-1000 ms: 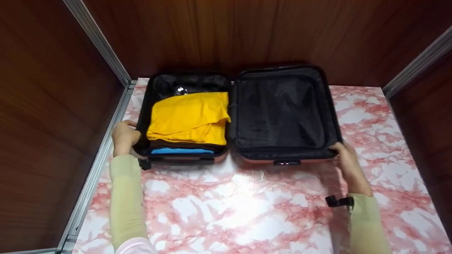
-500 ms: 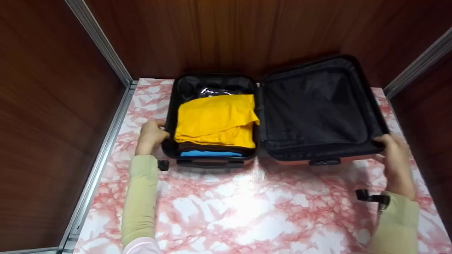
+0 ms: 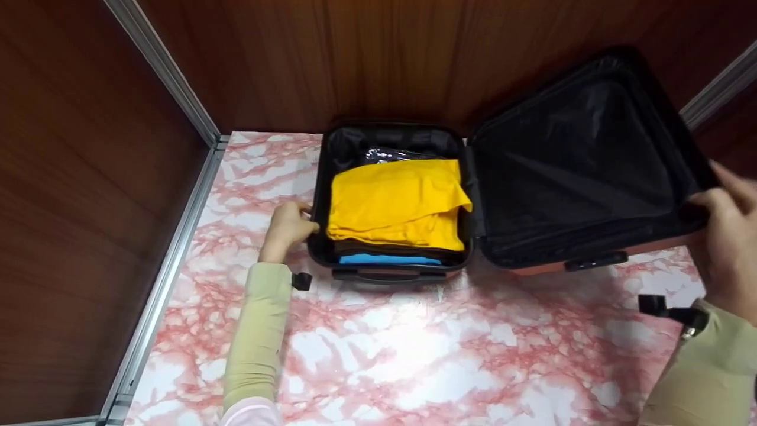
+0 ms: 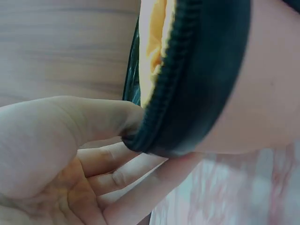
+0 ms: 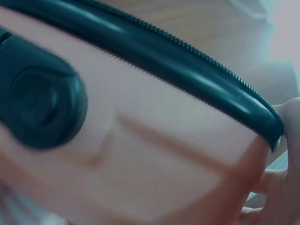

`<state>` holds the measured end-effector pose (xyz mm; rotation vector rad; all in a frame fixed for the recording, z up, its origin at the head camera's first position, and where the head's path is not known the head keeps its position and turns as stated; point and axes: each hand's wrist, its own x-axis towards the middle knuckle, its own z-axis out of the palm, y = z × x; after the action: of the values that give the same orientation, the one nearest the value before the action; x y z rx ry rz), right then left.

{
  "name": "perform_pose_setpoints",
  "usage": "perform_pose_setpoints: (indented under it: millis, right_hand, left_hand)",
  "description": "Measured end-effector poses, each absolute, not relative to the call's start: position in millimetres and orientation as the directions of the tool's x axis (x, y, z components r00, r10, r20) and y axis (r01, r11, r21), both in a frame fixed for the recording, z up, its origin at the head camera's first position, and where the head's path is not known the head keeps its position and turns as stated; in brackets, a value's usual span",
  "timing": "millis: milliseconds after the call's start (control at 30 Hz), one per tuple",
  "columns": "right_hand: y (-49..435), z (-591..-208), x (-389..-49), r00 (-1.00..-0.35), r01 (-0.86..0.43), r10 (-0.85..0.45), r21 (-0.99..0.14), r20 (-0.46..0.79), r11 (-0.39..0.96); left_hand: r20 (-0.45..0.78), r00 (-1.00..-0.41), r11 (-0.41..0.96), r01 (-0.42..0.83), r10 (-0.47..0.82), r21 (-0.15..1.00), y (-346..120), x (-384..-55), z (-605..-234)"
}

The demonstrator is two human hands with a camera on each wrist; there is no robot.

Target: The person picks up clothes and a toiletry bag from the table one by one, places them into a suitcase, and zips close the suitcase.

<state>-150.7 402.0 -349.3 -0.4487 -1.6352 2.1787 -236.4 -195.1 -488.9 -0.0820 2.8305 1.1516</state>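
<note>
An open suitcase [image 3: 391, 276] with a pinkish shell and black lining lies on the table. In its left half sit a folded yellow cloth [image 3: 396, 201], dark brown fabric, a blue folded item [image 3: 390, 259] and a shiny black package [image 3: 384, 155]. My left hand [image 3: 288, 228] grips the rim of that half, thumb on the zipper edge and fingers beneath, as the left wrist view shows. The lid half [image 3: 579, 160] is tilted up on its right side. My right hand [image 3: 730, 236] holds its right edge near the front corner; in the right wrist view only some fingers [image 5: 293, 136] show.
The red and white marbled tabletop [image 3: 384, 349] extends in front of the suitcase. Dark wooden panels [image 3: 278, 65] enclose the back and sides, with metal rails [image 3: 171, 248] at the corners. The raised lid stands near the back and right panels.
Both hands have slid the suitcase to the right, away from the left panel. The lid half, flat earlier, now has its right side lifted by my right hand.
</note>
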Motion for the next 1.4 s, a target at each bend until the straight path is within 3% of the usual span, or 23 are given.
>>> perform_pose_setpoints:
  millis: [67, 167, 233, 333, 567, 833, 1033, 1267, 1400]
  right_hand:
    - [393, -334, -150, -0.861, -0.111, 0.508, -0.968, -0.019, -0.225]
    - [379, -313, -152, -0.824, -0.037, 0.560, -0.994, 0.086, 0.099]
    - [369, -303, -155, -0.791, -0.010, 0.578, -0.948, 0.201, 0.317]
    - [355, -292, -159, -0.757, -0.043, 0.553, -0.871, 0.348, 0.489]
    - [316, -267, -159, -0.741, -0.158, 0.433, -0.759, 0.514, 0.632]
    - [257, -258, -161, -0.675, -0.172, 0.256, -0.485, 0.692, 0.857]
    - [214, -264, -160, -0.683, -0.318, 0.005, -0.304, 0.731, 0.898]
    - [178, -277, -160, -0.586, -0.480, -0.303, -0.020, 0.752, 0.877]
    - [158, -285, -158, -0.573, -0.508, -0.385, 0.055, 0.723, 0.859]
  left_hand:
    - [-0.088, -0.996, 0.712, -0.074, -0.017, 0.698, -186, -237, -489]
    - [-0.071, -0.997, 0.710, -0.060, -0.014, 0.701, -173, -238, -489]
    - [-0.067, -0.998, 0.706, -0.059, -0.015, 0.706, -164, -238, -489]
    - [-0.063, -0.998, 0.706, -0.048, -0.004, 0.706, -152, -239, -491]
    - [-0.051, -0.999, 0.716, -0.025, 0.015, 0.698, -132, -241, -496]
    - [-0.073, -0.997, 0.722, -0.035, 0.022, 0.691, -125, -241, -493]
    - [-0.088, -0.996, 0.714, -0.039, 0.032, 0.699, -127, -239, -494]
    - [-0.084, -0.995, 0.699, -0.028, 0.046, 0.715, -129, -238, -493]
    - [-0.079, -0.995, 0.705, -0.014, 0.060, 0.709, -128, -239, -493]
